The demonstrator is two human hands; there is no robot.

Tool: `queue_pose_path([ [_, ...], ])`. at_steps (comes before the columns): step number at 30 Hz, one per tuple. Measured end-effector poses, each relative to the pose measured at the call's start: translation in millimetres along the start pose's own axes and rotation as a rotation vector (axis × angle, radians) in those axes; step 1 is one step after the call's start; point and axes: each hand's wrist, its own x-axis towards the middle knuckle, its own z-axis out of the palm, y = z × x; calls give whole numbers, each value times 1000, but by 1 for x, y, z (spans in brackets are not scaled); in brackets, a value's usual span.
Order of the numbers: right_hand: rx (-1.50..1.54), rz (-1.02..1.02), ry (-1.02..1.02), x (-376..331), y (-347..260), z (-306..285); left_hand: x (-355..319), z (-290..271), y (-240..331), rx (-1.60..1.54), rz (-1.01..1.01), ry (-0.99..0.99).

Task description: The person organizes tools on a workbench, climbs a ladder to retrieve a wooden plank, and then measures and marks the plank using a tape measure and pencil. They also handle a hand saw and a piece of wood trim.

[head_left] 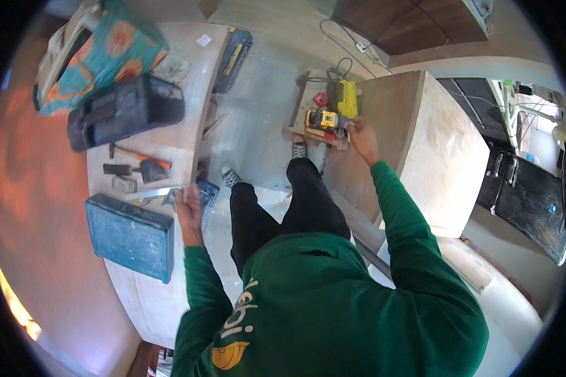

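At the edge of the workbench (198,119), my left hand (190,215) is closed around the end of a flat silver metal tool (154,193) that looks like a ruler or square. A blue case (131,235) lies beside this hand. On the other side, my right hand (363,139) pinches at the grey end of a yellow-and-black cordless power tool (324,119). Whatever sits between those fingertips is too small to name. The power tool rests on a small wooden platform (303,112), with a red object (321,99) and a bright yellow tool (343,99) close by.
A hammer (141,154), a dark toolbox (127,110) and a patterned teal bag (116,47) occupy the bench. A black case (234,61) is against its far edge. To my right stands a large wooden box (431,157). Cables (346,34) trail across the far floor.
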Motion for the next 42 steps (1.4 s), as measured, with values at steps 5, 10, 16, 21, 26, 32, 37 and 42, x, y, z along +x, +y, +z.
queue_pose_path([
  [5, -13, 90, 99, 165, 52, 53, -128, 80, -135, 399, -333, 158],
  [10, -299, 286, -22, 244, 112, 116, -154, 175, -241, 819, -335, -69],
  [16, -190, 213, -99, 266, 128, 100, -78, 335, -322, 1760, 574, -699],
  [21, 117, 343, -161, 283, 190, 46, -9, 400, -364, 2155, 916, -984],
  [26, 525, 284, -51, 232, 166, -25, 37, 412, -401, 2422, 708, -1140],
  [32, 773, 284, 98, 218, 150, -28, 50, 423, -410, 2380, 547, -1257],
  [37, 805, 190, 20, 197, 127, -56, 8, 424, -383, 2426, 439, -1106],
  [42, 850, 124, -2, 161, 109, -77, -25, 405, -332, 2448, 269, -803],
])
